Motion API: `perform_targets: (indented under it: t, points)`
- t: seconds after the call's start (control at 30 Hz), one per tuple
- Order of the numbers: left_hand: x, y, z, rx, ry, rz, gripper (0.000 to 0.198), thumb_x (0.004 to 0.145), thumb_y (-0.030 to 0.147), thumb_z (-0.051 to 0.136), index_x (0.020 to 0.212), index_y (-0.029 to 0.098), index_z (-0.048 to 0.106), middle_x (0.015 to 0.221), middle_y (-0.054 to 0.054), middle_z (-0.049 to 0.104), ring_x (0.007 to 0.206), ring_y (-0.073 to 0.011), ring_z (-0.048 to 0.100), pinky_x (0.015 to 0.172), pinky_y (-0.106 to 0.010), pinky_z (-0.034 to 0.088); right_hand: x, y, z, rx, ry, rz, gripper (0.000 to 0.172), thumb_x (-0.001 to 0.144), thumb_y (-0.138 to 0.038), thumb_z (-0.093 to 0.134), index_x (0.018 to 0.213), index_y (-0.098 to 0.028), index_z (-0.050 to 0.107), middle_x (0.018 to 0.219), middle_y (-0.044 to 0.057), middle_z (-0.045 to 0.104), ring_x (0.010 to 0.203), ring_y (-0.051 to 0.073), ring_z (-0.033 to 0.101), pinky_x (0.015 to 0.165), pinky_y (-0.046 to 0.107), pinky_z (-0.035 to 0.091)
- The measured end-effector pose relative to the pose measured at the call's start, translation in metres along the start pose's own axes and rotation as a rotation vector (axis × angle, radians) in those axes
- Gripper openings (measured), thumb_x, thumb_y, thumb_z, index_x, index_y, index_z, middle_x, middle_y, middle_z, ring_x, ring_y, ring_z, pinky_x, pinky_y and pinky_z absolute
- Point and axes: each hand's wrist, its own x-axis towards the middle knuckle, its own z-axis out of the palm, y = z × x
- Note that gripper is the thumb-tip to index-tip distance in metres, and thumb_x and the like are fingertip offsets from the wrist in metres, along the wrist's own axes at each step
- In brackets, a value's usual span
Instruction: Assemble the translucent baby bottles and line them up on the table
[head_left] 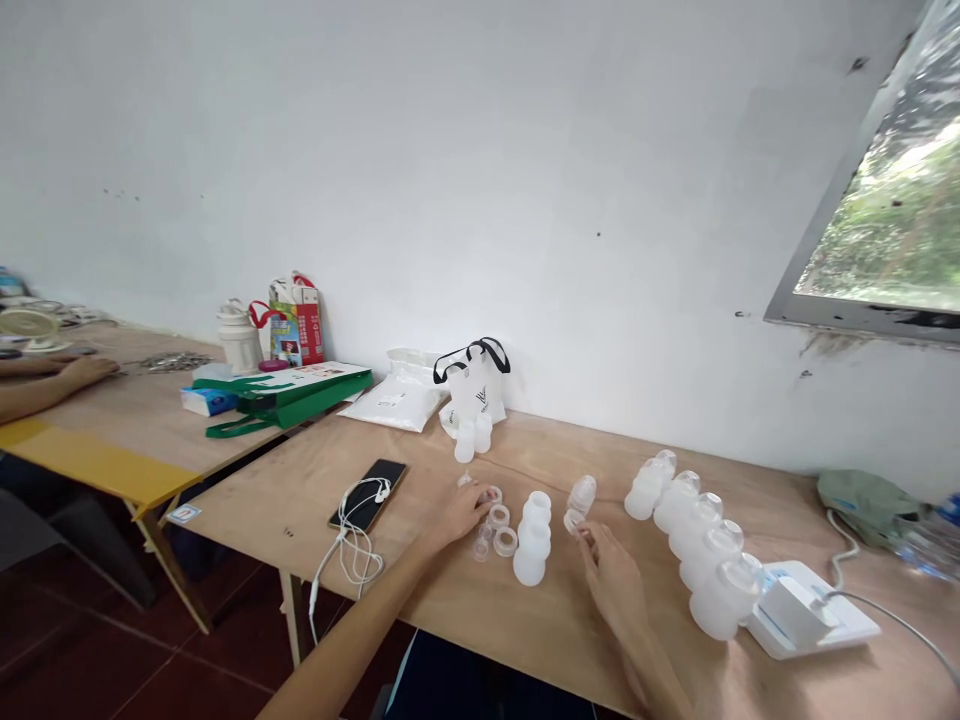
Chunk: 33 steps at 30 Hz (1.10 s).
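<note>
My left hand (459, 515) reaches over a cluster of clear plastic collar rings (505, 542) and small clear pieces, its fingers stretched out and touching the nearest ones. With the fingertips of my right hand (613, 575) I pinch a whitish collar ring (573, 521) at the table surface. Just behind that ring stands a clear bottle cap (582, 492). Between my hands, several frosted white bottles (531, 555) without caps stand in a line. To the right of my right hand runs a row of frosted bottles with clear domed caps (721, 595).
Two frosted bottles (465, 442) stand by a white bag with black handles (477, 385). A phone (369, 495) with white earphones lies at left. A white charger (799, 608) sits on a white box at right. Another person's hand (88, 372) rests on the neighbouring table.
</note>
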Motion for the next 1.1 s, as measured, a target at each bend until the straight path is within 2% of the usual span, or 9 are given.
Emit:
perform_targets:
  t: [0.13, 0.3, 0.5, 0.57, 0.63, 0.73, 0.83, 1.0, 1.1]
  points:
    - [0.014, -0.001, 0.007, -0.041, 0.0, 0.036, 0.028, 0.089, 0.014, 0.054, 0.113, 0.02, 0.068, 0.117, -0.006, 0.072, 0.11, -0.0229, 0.065, 0.101, -0.034, 0.049, 0.045, -0.001, 0.011, 0.019, -0.034, -0.079, 0.035, 0.102, -0.036, 0.036, 0.108, -0.024, 0.068, 0.1, 0.008, 0.076, 0.089, 0.028, 0.072, 0.072, 0.035, 0.051]
    - [0.016, 0.001, 0.01, -0.105, 0.07, 0.056, 0.033, 0.092, 0.014, 0.049, 0.119, 0.022, 0.066, 0.122, -0.006, 0.071, 0.112, -0.0219, 0.065, 0.102, -0.035, 0.05, 0.069, 0.001, 0.039, 0.099, -0.084, -0.267, 0.052, 0.093, -0.017, 0.036, 0.138, -0.023, 0.061, 0.113, 0.006, 0.077, 0.107, 0.022, 0.072, 0.089, 0.034, 0.056]
    - [0.004, 0.005, 0.011, -0.168, 0.153, 0.058, 0.03, 0.099, 0.02, 0.045, 0.123, 0.023, 0.062, 0.117, -0.005, 0.073, 0.107, -0.0214, 0.067, 0.099, -0.034, 0.052, 0.054, 0.013, 0.047, 0.13, 0.013, -0.326, 0.038, 0.094, -0.02, 0.038, 0.109, -0.023, 0.073, 0.101, 0.005, 0.077, 0.091, 0.021, 0.073, 0.081, 0.034, 0.057]
    - [0.003, 0.005, 0.013, -0.169, 0.146, 0.071, 0.03, 0.097, 0.017, 0.048, 0.122, 0.022, 0.063, 0.118, -0.006, 0.071, 0.107, -0.0212, 0.066, 0.1, -0.034, 0.051, 0.051, 0.016, 0.043, 0.121, 0.106, -0.301, 0.035, 0.095, -0.023, 0.04, 0.104, -0.024, 0.074, 0.104, 0.007, 0.075, 0.099, 0.023, 0.07, 0.089, 0.037, 0.055]
    - [0.004, 0.005, 0.016, -0.157, 0.136, 0.087, 0.032, 0.095, 0.013, 0.046, 0.119, 0.02, 0.065, 0.12, -0.007, 0.069, 0.108, -0.0208, 0.065, 0.1, -0.033, 0.05, 0.051, 0.017, 0.039, 0.107, 0.244, -0.238, 0.035, 0.099, -0.028, 0.039, 0.107, -0.022, 0.073, 0.118, 0.012, 0.07, 0.113, 0.028, 0.064, 0.102, 0.045, 0.049]
    - [0.006, 0.002, 0.018, -0.121, 0.091, 0.118, 0.039, 0.092, 0.006, 0.044, 0.117, 0.021, 0.071, 0.119, -0.007, 0.067, 0.107, -0.0196, 0.064, 0.099, -0.031, 0.05, 0.055, 0.019, 0.037, 0.092, 0.435, -0.115, 0.042, 0.104, -0.038, 0.037, 0.127, -0.017, 0.066, 0.147, 0.019, 0.05, 0.141, 0.035, 0.041, 0.115, 0.058, 0.033]
    - [0.008, -0.002, 0.017, -0.074, 0.023, 0.141, 0.05, 0.086, 0.001, 0.045, 0.116, 0.026, 0.076, 0.119, -0.004, 0.066, 0.106, -0.019, 0.065, 0.095, -0.029, 0.05, 0.061, 0.023, 0.039, 0.092, 0.433, -0.003, 0.057, 0.101, -0.053, 0.04, 0.144, -0.017, 0.053, 0.159, 0.019, 0.037, 0.152, 0.038, 0.026, 0.117, 0.06, 0.03]
    - [0.015, -0.007, 0.014, -0.018, -0.023, 0.098, 0.057, 0.082, 0.0, 0.049, 0.123, 0.031, 0.075, 0.129, -0.003, 0.065, 0.106, -0.0215, 0.066, 0.097, -0.032, 0.049, 0.066, 0.034, 0.045, 0.149, 0.257, 0.118, 0.071, 0.096, -0.066, 0.041, 0.147, -0.016, 0.05, 0.134, 0.02, 0.065, 0.119, 0.038, 0.064, 0.098, 0.052, 0.05]
    - [0.019, -0.005, 0.013, -0.034, -0.007, 0.055, 0.058, 0.085, 0.002, 0.048, 0.131, 0.031, 0.071, 0.136, -0.004, 0.063, 0.114, -0.0242, 0.063, 0.104, -0.037, 0.047, 0.067, 0.034, 0.044, 0.195, 0.276, 0.148, 0.073, 0.095, -0.068, 0.042, 0.145, -0.016, 0.05, 0.131, 0.02, 0.068, 0.114, 0.037, 0.068, 0.095, 0.049, 0.052]
